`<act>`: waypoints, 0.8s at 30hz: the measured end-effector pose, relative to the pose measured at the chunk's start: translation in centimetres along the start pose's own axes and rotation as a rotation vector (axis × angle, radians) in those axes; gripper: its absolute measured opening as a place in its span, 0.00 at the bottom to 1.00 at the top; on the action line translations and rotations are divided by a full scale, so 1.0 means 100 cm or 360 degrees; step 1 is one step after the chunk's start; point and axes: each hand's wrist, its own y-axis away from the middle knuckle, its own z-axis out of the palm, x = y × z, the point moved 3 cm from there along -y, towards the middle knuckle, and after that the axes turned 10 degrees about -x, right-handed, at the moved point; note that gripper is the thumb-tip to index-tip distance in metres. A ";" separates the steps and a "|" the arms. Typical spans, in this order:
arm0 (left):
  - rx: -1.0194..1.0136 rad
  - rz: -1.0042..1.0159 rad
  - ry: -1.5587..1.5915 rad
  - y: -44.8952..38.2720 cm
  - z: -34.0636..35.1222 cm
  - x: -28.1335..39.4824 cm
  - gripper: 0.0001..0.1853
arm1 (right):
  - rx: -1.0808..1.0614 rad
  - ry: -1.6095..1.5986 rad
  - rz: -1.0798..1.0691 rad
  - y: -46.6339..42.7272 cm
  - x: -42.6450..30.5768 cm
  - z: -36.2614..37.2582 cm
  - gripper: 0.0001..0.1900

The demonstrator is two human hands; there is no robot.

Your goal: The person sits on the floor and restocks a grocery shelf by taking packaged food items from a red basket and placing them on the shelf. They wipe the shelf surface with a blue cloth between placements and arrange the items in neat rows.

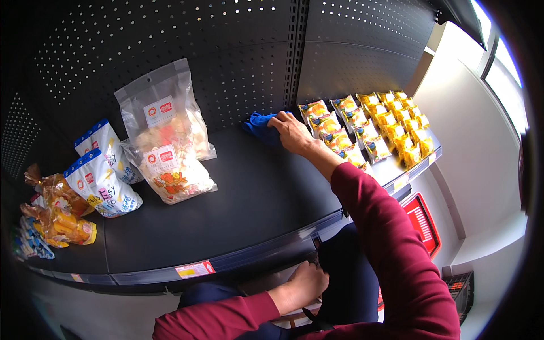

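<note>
A crumpled blue cloth [260, 126] lies at the back of the dark metal shelf [255, 187], against the perforated back panel. My right hand [292, 132] grips its right part, with the arm stretched out in a dark red sleeve. My left hand [307, 280] is closed in a fist near my knee, below the shelf's front edge; whether anything is inside it cannot be seen. Just right of my right hand stand rows of small wrapped snacks [335, 138]. Left of the cloth, two large clear bags of light-coloured snacks [187, 178] lean on the shelf.
White and blue snack bags [104, 187] and orange-brown packs [68, 225] fill the shelf's left end. Yellow snack packets [399, 123] stand in rows at the right. A price label [195, 269] sits on the front edge. A red basket [425, 225] and a dark crate [461, 289] are lower right.
</note>
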 end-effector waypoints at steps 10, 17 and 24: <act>0.0112 -0.0008 0.0059 0.006 0.002 -0.004 0.04 | -0.0026 0.0043 -0.0216 0.097 -0.044 -0.024 0.21; 0.0111 -0.0011 -0.0050 0.007 0.002 0.001 0.03 | -0.0029 0.0042 -0.0291 0.175 -0.068 -0.044 0.23; 0.0037 0.0063 0.0079 0.011 0.007 0.005 0.04 | -0.0216 -0.0029 -0.0175 0.217 -0.087 -0.059 0.19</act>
